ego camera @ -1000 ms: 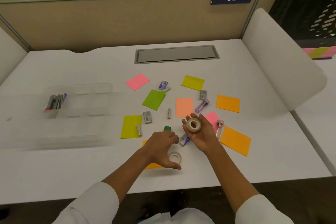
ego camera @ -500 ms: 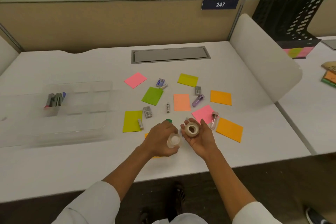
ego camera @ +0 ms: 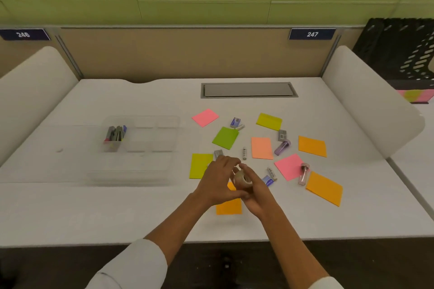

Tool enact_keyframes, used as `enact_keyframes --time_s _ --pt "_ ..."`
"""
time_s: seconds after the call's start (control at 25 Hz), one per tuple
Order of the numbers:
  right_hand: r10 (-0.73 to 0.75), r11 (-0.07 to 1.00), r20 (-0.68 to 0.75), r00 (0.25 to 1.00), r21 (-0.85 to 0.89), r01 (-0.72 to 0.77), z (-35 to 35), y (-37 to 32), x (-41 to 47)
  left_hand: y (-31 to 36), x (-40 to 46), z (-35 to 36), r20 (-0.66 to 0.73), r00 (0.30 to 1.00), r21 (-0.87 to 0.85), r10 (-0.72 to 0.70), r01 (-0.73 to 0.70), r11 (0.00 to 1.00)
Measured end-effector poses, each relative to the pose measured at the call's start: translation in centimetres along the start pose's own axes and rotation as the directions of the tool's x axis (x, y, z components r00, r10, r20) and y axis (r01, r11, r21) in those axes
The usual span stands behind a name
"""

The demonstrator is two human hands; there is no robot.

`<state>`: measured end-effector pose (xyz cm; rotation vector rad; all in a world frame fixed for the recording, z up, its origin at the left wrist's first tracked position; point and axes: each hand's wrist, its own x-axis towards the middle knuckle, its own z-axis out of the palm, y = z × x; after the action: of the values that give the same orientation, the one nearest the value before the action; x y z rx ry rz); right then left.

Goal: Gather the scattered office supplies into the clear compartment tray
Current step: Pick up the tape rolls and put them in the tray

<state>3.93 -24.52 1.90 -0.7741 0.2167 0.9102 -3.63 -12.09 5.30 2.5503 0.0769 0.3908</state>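
Note:
A translucent tape roll (ego camera: 243, 179) sits between my two hands above the desk's front middle. My left hand (ego camera: 217, 179) curls over it from the left, and my right hand (ego camera: 257, 191) cups it from below. Whether a second roll lies hidden under my fingers I cannot tell. The clear compartment tray (ego camera: 175, 124) stands to the left, with pens (ego camera: 115, 133) in one back compartment. Scattered beyond my hands are a purple stapler (ego camera: 282, 147), a blue staple box (ego camera: 235, 122), a grey box (ego camera: 282, 135), a small white tube (ego camera: 244, 153) and a pink-capped vial (ego camera: 304, 173).
Several sticky notes lie about: pink (ego camera: 205, 117), green (ego camera: 225, 137), yellow (ego camera: 199, 165) and orange (ego camera: 324, 187). A grey cable hatch (ego camera: 249, 89) is at the back. White dividers (ego camera: 371, 105) flank the desk. A black file rack (ego camera: 399, 54) stands far right.
My left hand lifted a clear tape roll off the desk and brought it against the roll in my right hand. Both hands have closed together. The camera tilted up and left.

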Motion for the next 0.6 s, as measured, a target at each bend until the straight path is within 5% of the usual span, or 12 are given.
enact_keyframes --time_s 0.36,0.52,0.6 --pt "-0.084 0.881 0.175 0.981 -0.447 0.155 6.7 1.0 8.1 -10.5 -0.8 -7.2 -0.166 0.967 0.183 -0.195 0.225 0.957" --pt "-0.070 0.720 0.317 0.946 -0.641 0.267 11.9 3.4 11.9 -15.1 -2.5 -9.9 -0.129 0.926 0.333 -0.354 0.377 0.864" --pt "-0.067 0.553 0.392 0.917 -0.751 0.361 14.9 4.7 13.8 -17.3 -3.6 -10.8 -0.117 0.901 0.385 -0.419 0.430 0.816"
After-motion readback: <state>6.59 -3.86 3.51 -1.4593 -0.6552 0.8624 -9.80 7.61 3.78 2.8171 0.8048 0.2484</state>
